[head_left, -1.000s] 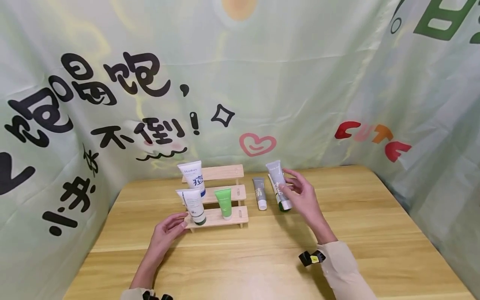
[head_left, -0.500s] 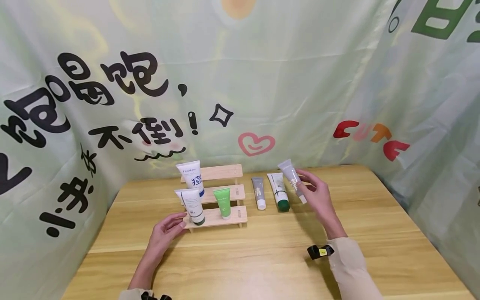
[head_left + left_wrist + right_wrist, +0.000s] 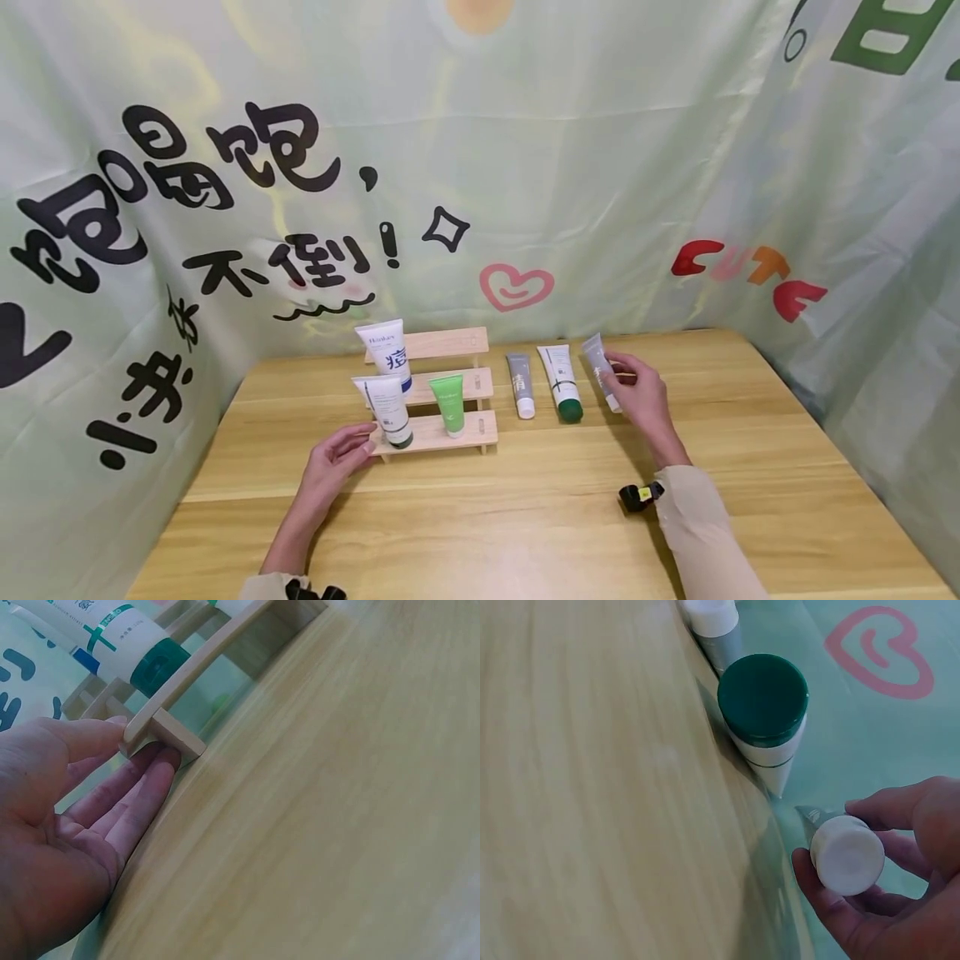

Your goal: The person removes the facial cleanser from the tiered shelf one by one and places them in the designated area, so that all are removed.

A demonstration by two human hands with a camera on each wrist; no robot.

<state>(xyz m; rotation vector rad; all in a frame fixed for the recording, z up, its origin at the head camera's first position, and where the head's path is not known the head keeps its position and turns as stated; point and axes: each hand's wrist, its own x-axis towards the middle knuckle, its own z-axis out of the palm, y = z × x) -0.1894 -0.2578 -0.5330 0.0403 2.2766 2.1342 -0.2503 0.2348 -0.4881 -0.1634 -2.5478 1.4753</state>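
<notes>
My right hand [image 3: 641, 400] pinches a small grey tube [image 3: 600, 367] with a white cap [image 3: 848, 856] between thumb and fingers, at the right end of a row of tubes. Beside it lie a white tube with a green cap [image 3: 561, 383] and another grey tube [image 3: 519, 385]. My left hand [image 3: 336, 467] grips the front left corner of a three-step wooden display rack [image 3: 431, 432]; the left wrist view shows the thumb at the board's end and fingers by its leg [image 3: 178, 733]. On the rack stand a white green-capped tube [image 3: 386, 410], a light green tube [image 3: 450, 404] and a white-and-blue tube [image 3: 386, 350].
The rack and tubes are on a wooden table [image 3: 525, 517]. A printed cloth [image 3: 600, 167] with black lettering and a pink heart hangs behind and along both sides, close to the table's back edge.
My right hand has carried the grey tube rightward from over the white green-capped tube and lowered it beside that tube. The left hand has stayed at the rack's corner.
</notes>
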